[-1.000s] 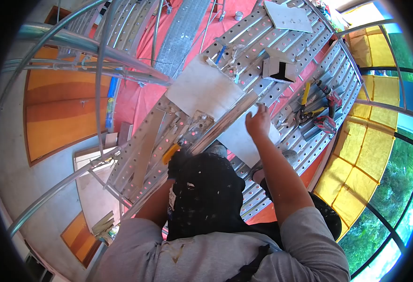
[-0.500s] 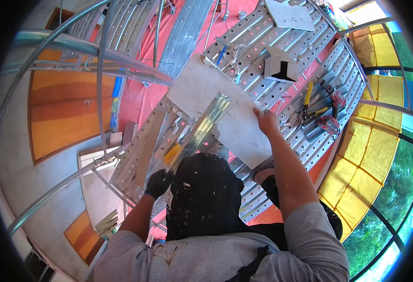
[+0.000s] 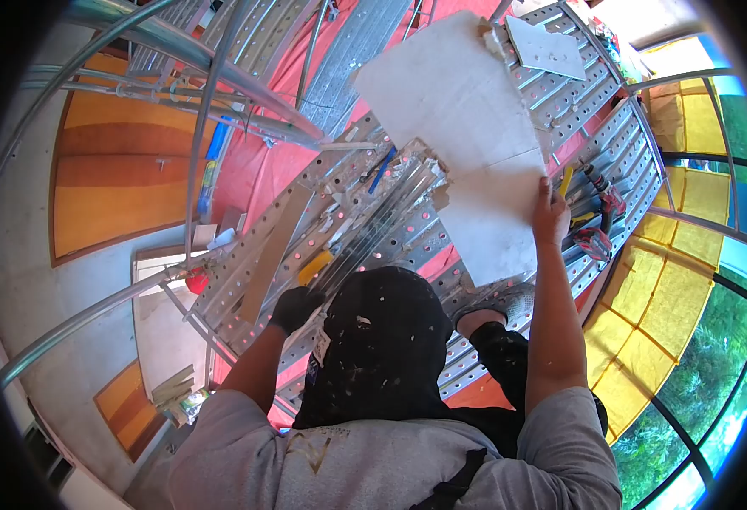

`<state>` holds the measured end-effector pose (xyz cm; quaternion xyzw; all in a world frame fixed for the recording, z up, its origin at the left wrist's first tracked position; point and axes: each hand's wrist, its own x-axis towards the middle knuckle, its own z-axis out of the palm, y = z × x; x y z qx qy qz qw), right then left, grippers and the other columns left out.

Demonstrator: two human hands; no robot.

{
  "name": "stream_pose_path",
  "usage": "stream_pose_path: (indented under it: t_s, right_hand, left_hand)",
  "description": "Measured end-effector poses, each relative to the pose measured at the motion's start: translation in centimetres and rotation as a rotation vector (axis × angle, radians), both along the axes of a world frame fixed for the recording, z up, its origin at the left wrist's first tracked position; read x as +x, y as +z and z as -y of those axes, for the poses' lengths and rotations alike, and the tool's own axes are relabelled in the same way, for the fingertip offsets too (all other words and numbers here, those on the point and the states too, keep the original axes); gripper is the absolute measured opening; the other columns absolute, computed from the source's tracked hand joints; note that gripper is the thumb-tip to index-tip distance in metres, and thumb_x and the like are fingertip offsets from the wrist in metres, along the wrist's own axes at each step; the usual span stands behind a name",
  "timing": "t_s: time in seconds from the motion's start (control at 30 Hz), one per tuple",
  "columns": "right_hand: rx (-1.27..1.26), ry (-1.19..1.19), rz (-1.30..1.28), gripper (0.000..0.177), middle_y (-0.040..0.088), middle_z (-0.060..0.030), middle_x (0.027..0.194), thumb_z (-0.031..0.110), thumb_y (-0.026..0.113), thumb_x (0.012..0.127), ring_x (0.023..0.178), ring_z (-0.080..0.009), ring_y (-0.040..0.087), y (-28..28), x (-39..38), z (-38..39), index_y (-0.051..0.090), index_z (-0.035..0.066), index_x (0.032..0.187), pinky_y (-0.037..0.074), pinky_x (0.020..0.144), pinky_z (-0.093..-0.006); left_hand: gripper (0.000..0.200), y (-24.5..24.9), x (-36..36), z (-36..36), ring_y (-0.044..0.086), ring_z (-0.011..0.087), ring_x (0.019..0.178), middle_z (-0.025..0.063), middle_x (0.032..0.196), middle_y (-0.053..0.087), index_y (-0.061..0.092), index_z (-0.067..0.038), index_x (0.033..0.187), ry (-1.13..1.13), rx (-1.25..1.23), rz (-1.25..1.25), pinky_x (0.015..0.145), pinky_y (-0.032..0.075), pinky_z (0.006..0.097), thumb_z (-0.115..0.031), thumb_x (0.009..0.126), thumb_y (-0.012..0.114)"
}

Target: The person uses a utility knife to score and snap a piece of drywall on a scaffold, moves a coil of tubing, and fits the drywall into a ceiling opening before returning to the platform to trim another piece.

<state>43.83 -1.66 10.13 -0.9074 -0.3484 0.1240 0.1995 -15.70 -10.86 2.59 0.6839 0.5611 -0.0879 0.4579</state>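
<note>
A large pale board (image 3: 467,110) with broken edges is raised and tilted over the perforated metal platform. My bare right hand (image 3: 550,214) grips its right edge. In a dark glove, my left hand (image 3: 295,309) is closed round the near end of a long shiny metal strip (image 3: 373,223), which runs up and right beneath the board's left side. Left of the strip lie a yellow-handled tool (image 3: 315,267) and a narrow tan strip (image 3: 277,255). A blue tool (image 3: 382,170) rests near the strip's far end.
Red power tools (image 3: 594,242) and a yellow-handled tool (image 3: 566,180) lie to the right. Another board piece (image 3: 547,48) is at the far right of the platform. Scaffold tubes (image 3: 212,59) cross the upper left. Yellow sheeting (image 3: 633,323) hangs at the right.
My right hand has moved right with the board, which has lifted and swung up and right. The metal strip has tilted slightly, and the blue tool now shows beside it.
</note>
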Motion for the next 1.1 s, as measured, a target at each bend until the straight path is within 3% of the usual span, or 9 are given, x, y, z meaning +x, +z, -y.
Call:
stream_pose_path:
  t_s: [0.1, 0.3, 0.47, 0.53, 0.63, 0.77, 0.97, 1.07, 1.1]
  right_hand:
    - [0.032, -0.016, -0.024, 0.08, 0.071, -0.0274, 0.094, 0.075, 0.043, 0.095, 0.096, -0.0485, 0.066, 1.1, 0.9, -0.8, 0.075, 0.002, 0.098, 0.05, 0.084, -0.0557]
    - [-0.105, 0.042, -0.016, 0.077, 0.072, -0.0264, 0.099, 0.075, 0.044, 0.095, 0.1, -0.0474, 0.066, -0.4, -0.2, -1.4, 0.075, 0.005, 0.103, 0.05, 0.087, -0.0556]
    - [-0.388, 0.125, -0.108, 0.077, 0.071, -0.0241, 0.115, 0.076, 0.042, 0.095, 0.113, -0.0415, 0.066, -1.7, -3.7, -2.1, 0.074, 0.006, 0.107, 0.05, 0.096, -0.0529]
    - [-0.295, 0.194, -0.05, 0.08, 0.071, -0.0278, 0.098, 0.078, 0.044, 0.093, 0.101, -0.0458, 0.067, -3.8, -4.8, -2.0, 0.075, 0.005, 0.092, 0.051, 0.088, -0.0528]
    - [-0.5, 0.219, -0.244, 0.078, 0.069, -0.0226, 0.123, 0.075, 0.041, 0.096, 0.12, -0.0396, 0.063, -5.3, -5.9, -2.8, 0.071, 0.007, 0.12, 0.047, 0.102, -0.0504]
    - [-0.609, 0.245, -0.262, 0.08, 0.068, -0.0214, 0.126, 0.075, 0.04, 0.096, 0.123, -0.0371, 0.062, -6.0, -7.4, -3.0, 0.069, 0.006, 0.123, 0.047, 0.103, -0.0474]
    - [-0.383, 0.185, -0.382, 0.069, 0.065, -0.0237, 0.131, 0.062, 0.063, 0.092, 0.127, -0.0371, 0.059, -9.0, -7.4, -1.2, 0.063, 0.005, 0.13, 0.046, 0.104, -0.0476]
    - [-0.286, 0.301, -0.053, 0.083, 0.045, -0.0219, 0.155, 0.056, 0.08, 0.081, 0.143, -0.0418, 0.041, -7.8, -8.9, 0.1, 0.051, 0.013, 0.146, 0.044, 0.105, -0.0591]
    - [-0.399, 0.35, -0.062, 0.092, 0.034, -0.0201, 0.16, 0.055, 0.083, 0.077, 0.147, -0.0437, 0.033, -6.6, -10.0, 0.6, 0.044, 0.017, 0.15, 0.041, 0.105, -0.0644]
  left_hand:
    - [0.058, -3.6, 2.5, -1.0, 0.067, 0.0436, 0.095, 0.0238, 0.101, 0.072, 0.071, -0.005, 0.108, 0.002, 0.031, -0.015, 0.084, 0.051, 0.0509, -0.059, 0.096, 0.055]
    - [0.054, -4.6, 12.7, -5.3, 0.068, 0.0426, 0.095, 0.0249, 0.104, 0.071, 0.066, -0.006, 0.12, 0.148, 0.089, 0.155, 0.082, 0.052, 0.051, -0.054, 0.096, 0.059]
    - [0.055, -2.9, 16.7, -3.5, 0.068, 0.0422, 0.094, 0.0237, 0.101, 0.07, 0.061, -0.009, 0.128, -0.004, 0.296, -0.107, 0.08, 0.052, 0.0517, -0.052, 0.094, 0.062]
    - [0.056, -1.7, 17.7, -0.7, 0.068, 0.0422, 0.093, 0.0233, 0.1, 0.07, 0.059, -0.01, 0.131, -0.002, 0.344, -0.176, 0.08, 0.052, 0.052, -0.052, 0.093, 0.063]
    - [0.059, -1.1, 17.4, 1.0, 0.068, 0.042, 0.093, 0.0227, 0.099, 0.069, 0.057, -0.01, 0.134, 0.017, 0.367, -0.232, 0.079, 0.052, 0.0524, -0.051, 0.092, 0.065]
    - [0.062, -2.1, 13.4, -2.3, 0.069, 0.0418, 0.092, 0.022, 0.097, 0.069, 0.054, -0.011, 0.138, 0.077, 0.368, -0.368, 0.077, 0.052, 0.053, -0.05, 0.091, 0.067]
    - [0.069, -0.3, 9.0, -5.3, 0.068, 0.0405, 0.091, 0.0203, 0.098, 0.067, 0.049, -0.012, 0.144, -0.005, 0.331, -0.405, 0.075, 0.051, 0.0543, -0.044, 0.088, 0.071]
    - [0.069, 1.2, 10.3, -6.7, 0.066, 0.0396, 0.093, 0.0199, 0.103, 0.065, 0.049, -0.011, 0.144, -0.077, 0.362, -0.435, 0.076, 0.051, 0.0539, -0.038, 0.086, 0.073]
    - [0.068, 1.6, 11.0, -7.3, 0.065, 0.0395, 0.094, 0.0199, 0.105, 0.065, 0.049, -0.01, 0.144, -0.098, 0.376, -0.458, 0.076, 0.051, 0.0535, -0.036, 0.086, 0.073]
